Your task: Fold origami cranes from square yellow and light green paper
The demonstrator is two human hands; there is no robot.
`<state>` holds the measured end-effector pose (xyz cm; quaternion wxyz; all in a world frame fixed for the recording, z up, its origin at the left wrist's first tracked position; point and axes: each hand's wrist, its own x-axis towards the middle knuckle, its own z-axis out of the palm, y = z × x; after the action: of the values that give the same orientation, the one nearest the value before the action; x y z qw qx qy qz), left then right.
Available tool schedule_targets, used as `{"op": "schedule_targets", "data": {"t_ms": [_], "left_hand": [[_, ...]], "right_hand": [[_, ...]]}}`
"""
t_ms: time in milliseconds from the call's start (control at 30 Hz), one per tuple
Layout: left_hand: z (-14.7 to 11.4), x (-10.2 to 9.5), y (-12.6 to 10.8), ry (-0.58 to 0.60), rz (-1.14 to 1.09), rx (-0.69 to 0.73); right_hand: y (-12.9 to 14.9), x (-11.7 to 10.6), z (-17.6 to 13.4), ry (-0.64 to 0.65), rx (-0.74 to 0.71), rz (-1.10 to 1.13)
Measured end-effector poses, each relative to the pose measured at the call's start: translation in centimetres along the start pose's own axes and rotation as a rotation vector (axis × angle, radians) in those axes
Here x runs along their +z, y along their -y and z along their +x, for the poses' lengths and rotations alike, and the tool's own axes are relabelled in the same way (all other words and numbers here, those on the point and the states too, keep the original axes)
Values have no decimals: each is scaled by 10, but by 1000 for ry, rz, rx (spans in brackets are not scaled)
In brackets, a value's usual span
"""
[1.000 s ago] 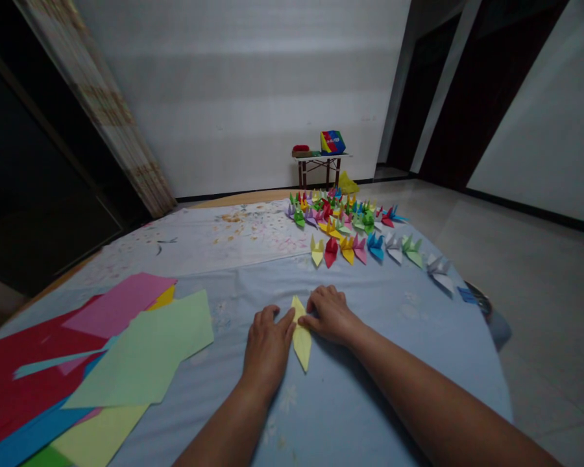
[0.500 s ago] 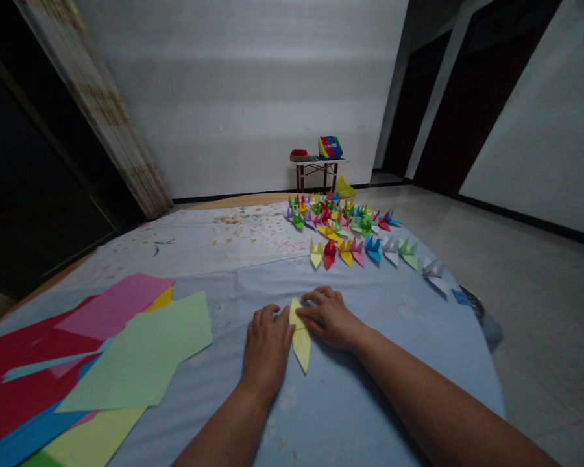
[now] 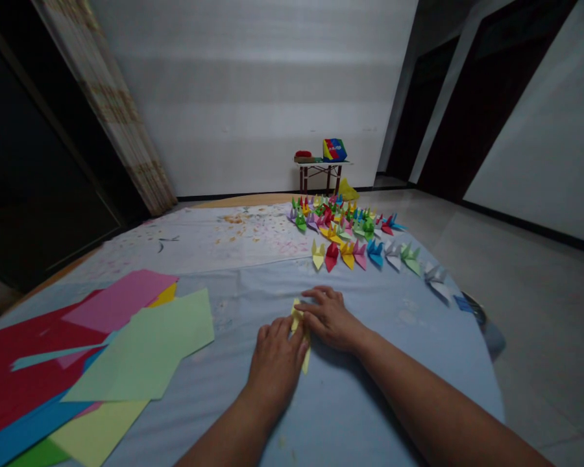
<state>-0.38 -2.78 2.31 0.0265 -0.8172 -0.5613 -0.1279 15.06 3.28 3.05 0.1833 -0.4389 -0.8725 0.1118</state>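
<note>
A narrow strip of folded yellow origami paper [image 3: 306,362] lies on the blue tablecloth in front of me, pointed at its lower end. Across its middle rests my left hand [image 3: 277,357], the fingers close together and pressing the paper down, so most of it is hidden. At the upper right edge of the paper, my right hand [image 3: 331,319] holds it with bent thumb and fingers. The fingertips of both hands nearly meet there.
Sheets of coloured paper lie at the left, a light green sheet [image 3: 150,353] and a pink sheet [image 3: 121,299] on top. Several folded paper cranes [image 3: 347,254] stand in rows at the back right. A small table [image 3: 321,163] with a colourful box is beyond.
My left hand has slid right, over the yellow paper, and now covers its middle. My right hand stays nearly in place. The view has shifted slightly.
</note>
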Motion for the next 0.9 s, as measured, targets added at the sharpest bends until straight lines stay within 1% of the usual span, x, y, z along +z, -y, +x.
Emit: {"op": "schedule_targets", "data": {"t_ms": [133,233,333,467,567,700,733,767,900], "left_hand": [[2,-3,-1,29,-10,14],[2,-5,-1,52,-20,2],[2,-6,-2,75,-20,-9],[3,-6,-3,94,-11,-11],[2,-5,-3,93,-5,-19],[0,-4,-1,72,-32,-19],[-1,-5,0,66,-47,-19],[-1,-5,1,61,-66,-18],[-2,-5,6,4,-163,-8]], "right_hand": [[3,-1,-2,50,-17,-27],[3,1,0,75,36,-56],[1,3,5,64,100,-86],[-2,9,11,37,142,-115],[-4,11,13,-5,141,-125],[-4,3,11,-148,174,-112],[-4,1,9,-164,183,-108],[-3,-2,7,-155,183,-106],[1,-6,2,-36,160,-96]]}}
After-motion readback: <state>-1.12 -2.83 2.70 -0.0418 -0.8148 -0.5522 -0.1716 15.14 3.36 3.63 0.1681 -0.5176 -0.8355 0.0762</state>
